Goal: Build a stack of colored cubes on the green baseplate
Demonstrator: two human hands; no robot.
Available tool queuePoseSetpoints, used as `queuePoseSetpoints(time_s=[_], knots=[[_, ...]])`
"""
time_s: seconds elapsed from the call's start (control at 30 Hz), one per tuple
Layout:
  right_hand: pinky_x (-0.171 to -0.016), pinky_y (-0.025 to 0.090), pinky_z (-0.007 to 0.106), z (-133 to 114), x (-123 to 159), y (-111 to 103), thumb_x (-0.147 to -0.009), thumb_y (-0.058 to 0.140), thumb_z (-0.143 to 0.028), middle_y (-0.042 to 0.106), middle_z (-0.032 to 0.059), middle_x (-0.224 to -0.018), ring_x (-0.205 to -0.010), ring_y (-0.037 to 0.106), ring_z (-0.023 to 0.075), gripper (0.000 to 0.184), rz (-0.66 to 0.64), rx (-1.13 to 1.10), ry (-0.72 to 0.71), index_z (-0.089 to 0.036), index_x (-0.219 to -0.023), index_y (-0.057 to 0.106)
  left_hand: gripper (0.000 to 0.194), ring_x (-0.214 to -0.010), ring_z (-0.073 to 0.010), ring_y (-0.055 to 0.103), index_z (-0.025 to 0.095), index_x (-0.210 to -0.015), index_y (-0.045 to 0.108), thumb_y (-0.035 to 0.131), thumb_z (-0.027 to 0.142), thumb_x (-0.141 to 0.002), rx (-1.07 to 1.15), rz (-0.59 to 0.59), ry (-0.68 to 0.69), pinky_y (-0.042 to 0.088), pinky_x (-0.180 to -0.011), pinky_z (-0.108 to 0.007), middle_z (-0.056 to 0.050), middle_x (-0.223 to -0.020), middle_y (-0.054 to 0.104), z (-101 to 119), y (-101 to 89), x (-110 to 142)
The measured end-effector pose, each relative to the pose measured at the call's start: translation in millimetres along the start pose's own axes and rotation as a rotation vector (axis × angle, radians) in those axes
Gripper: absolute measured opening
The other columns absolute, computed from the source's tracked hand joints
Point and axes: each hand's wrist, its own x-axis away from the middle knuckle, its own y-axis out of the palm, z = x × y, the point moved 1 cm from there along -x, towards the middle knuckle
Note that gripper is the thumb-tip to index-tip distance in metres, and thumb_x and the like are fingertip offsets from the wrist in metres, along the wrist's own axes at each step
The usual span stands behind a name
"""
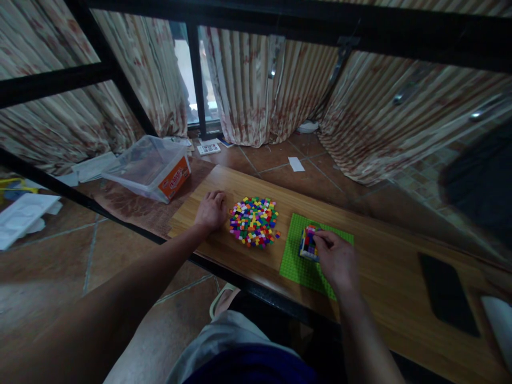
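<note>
A pile of small coloured bricks [254, 221] lies on a wooden board [384, 266]. To its right a green baseplate [298, 266] carries a small multicoloured brick build [307, 242]. My left hand [211, 210] rests on the board just left of the pile, its fingers curled under in a loose fist. My right hand [336, 258] sits on the baseplate with its fingertips pinched against the top of the build; whatever is between them is too small to see.
A clear plastic tub [148, 168] with an orange label stands on the floor at the back left. A dark phone [448, 293] lies on the board at the right. Curtains hang behind, and black bars cross the view.
</note>
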Motion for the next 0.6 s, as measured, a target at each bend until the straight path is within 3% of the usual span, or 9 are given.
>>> queuePoseSetpoints(time_s=[0.4,0.6], knots=[[-0.077,0.055,0.044,0.1,5.4,6.5,-0.087,0.050,-0.047,0.075,0.0088,-0.091,-0.080,0.069,0.0253,0.037,0.064,-0.051,0.068,-0.018,-0.095,0.072,0.028,-0.111,-0.0287,0.056,0.015,-0.109,0.064,0.045,0.015,-0.088,-0.009,-0.008,0.002,0.046,-0.103,-0.044,-0.014,-0.118,0.064,-0.5,1.4,-0.1],[-0.076,0.053,0.043,-1.3,3.9,6.6,-0.086,0.051,-0.044,0.074,0.0082,-0.088,-0.078,0.069,0.0250,0.034,0.060,-0.015,0.086,-0.018,-0.090,0.072,0.027,-0.112,-0.0287,0.057,0.016,-0.107,0.065,0.046,0.014,-0.087,-0.003,-0.003,-0.002,0.046,-0.103,-0.045,-0.014,-0.119,0.064,-1.1,2.0,-0.1]])
